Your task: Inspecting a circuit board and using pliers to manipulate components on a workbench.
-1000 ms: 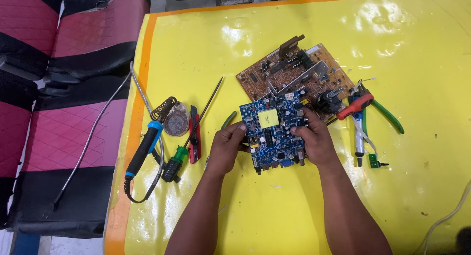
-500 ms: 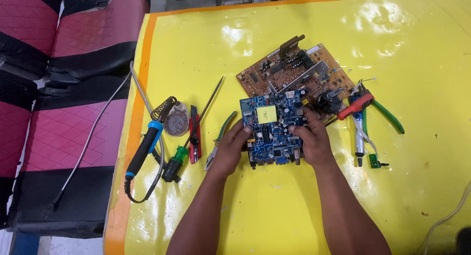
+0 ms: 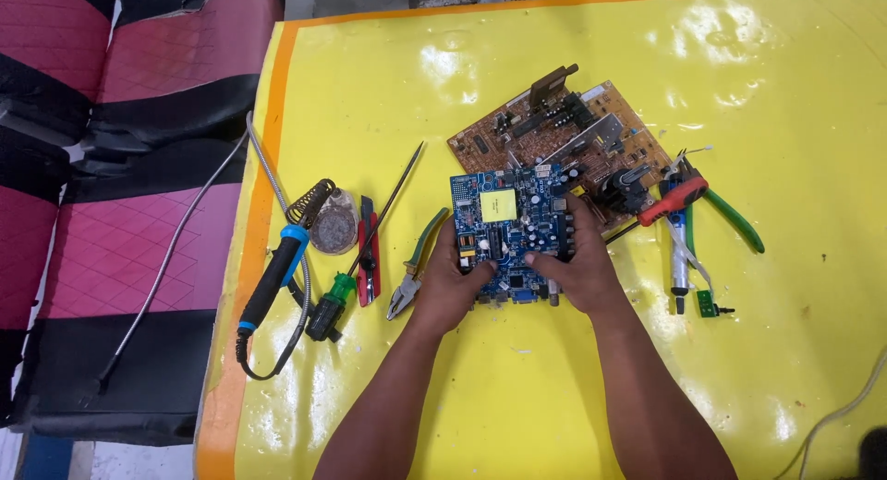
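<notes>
Seen from above, we grip a blue circuit board [image 3: 514, 232] with both hands over a table [image 3: 554, 397] covered in glossy yellow sheeting; our left hand [image 3: 450, 281] is curled around the board's lower left corner, thumb pressed on its face, while our right hand [image 3: 570, 267] closes over the lower right edge, fingers lying across the components; a square yellow part [image 3: 498, 206] sits near the board's upper middle. The blue board overlaps the near corner of a larger brown circuit board [image 3: 564, 133], which lies tilted on the table just behind it and carries dark heat sinks and a metal strip; to the right of our right hand lie a red-handled tool [image 3: 672, 201] touching the brown board's edge, green-handled cutters [image 3: 735, 219] and a slim blue-and-white pen-shaped tool [image 3: 680, 263]. To the left of our left hand, just beside it, rest pliers with green and yellow grips [image 3: 418, 263]; further left are a green-handled screwdriver [image 3: 356, 263] with a long shaft, a small red-handled tool [image 3: 369, 251], a round tin [image 3: 334, 223], and a blue-handled soldering iron [image 3: 273, 281] near a coiled metal stand [image 3: 309, 201]; a seat [image 3: 111, 194] with pink and black quilted cushions stands beside the table's orange-trimmed left edge.
</notes>
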